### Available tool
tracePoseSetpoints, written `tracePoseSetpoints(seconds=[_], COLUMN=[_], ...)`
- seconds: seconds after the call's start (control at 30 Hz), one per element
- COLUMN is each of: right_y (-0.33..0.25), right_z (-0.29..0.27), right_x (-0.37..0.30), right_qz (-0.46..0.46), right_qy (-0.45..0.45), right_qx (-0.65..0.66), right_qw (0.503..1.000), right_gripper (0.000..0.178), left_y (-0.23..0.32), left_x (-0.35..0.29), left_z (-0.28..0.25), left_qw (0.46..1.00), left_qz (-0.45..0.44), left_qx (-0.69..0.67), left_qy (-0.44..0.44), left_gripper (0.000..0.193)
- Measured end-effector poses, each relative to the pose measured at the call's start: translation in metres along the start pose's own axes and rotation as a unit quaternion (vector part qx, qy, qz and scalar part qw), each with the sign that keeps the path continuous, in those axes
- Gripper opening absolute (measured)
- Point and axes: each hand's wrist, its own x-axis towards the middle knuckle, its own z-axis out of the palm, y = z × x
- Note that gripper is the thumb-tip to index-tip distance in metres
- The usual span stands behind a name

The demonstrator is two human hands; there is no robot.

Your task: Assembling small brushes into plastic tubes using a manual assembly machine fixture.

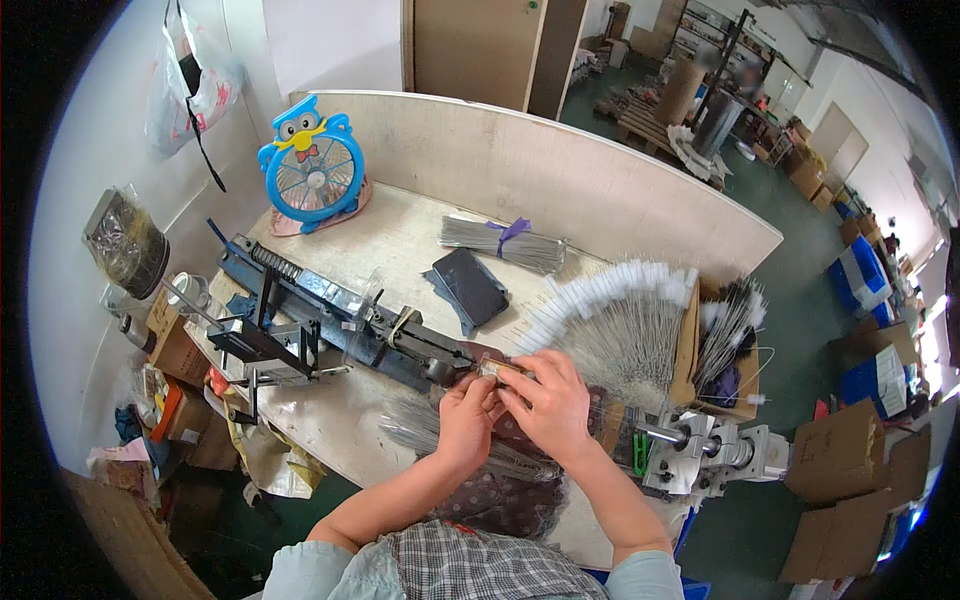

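Note:
My left hand (467, 420) and my right hand (550, 405) meet at the near right end of a long dark metal fixture (370, 325). Both have their fingers bent inward and pressed together, the tips almost touching. A small tan piece (508, 367) shows by the right fingers; its kind is too small to tell. What sits in the left fingers is hidden. Thin metal wires (410, 425) lie beside my left wrist. Beneath my forearms spreads a dark dotted cloth (500, 500).
White-tipped wire brushes (610, 310) fan out at the right beside a cardboard box (740, 385) of more. A tied wire bundle (505, 243), a dark flat phone-like object (468, 288) and a blue fan (315, 170) stand farther back. Metal clamps (710, 450) occupy the right edge.

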Motion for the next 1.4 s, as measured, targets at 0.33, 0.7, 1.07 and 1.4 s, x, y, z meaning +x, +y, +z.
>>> tracePoseSetpoints(seconds=[0.33, 0.7, 1.07, 1.4], right_y=[0.0, -0.001, -0.01, -0.001], right_z=[-0.003, 0.006, -0.014, -0.032], right_x=[-0.006, 0.0, 0.005, -0.014], right_qz=[0.015, 0.001, 0.011, 0.046], right_qy=[0.012, 0.011, 0.018, -0.078], right_qx=[-0.003, -0.019, -0.001, -0.059], right_qw=[1.0, 1.0, 1.0, 0.994], right_gripper=[0.023, 0.024, 0.025, 0.017], left_y=[0.01, 0.003, 0.013, 0.019], left_x=[-0.006, 0.0, -0.005, -0.013], left_z=[0.013, 0.004, 0.013, 0.014], left_qw=[0.999, 0.999, 0.999, 0.994], left_qz=[-0.027, -0.03, -0.037, -0.08], left_qx=[-0.01, -0.022, 0.003, 0.067], left_qy=[0.016, 0.017, 0.025, 0.01], left_gripper=[0.012, 0.007, 0.019, 0.062])
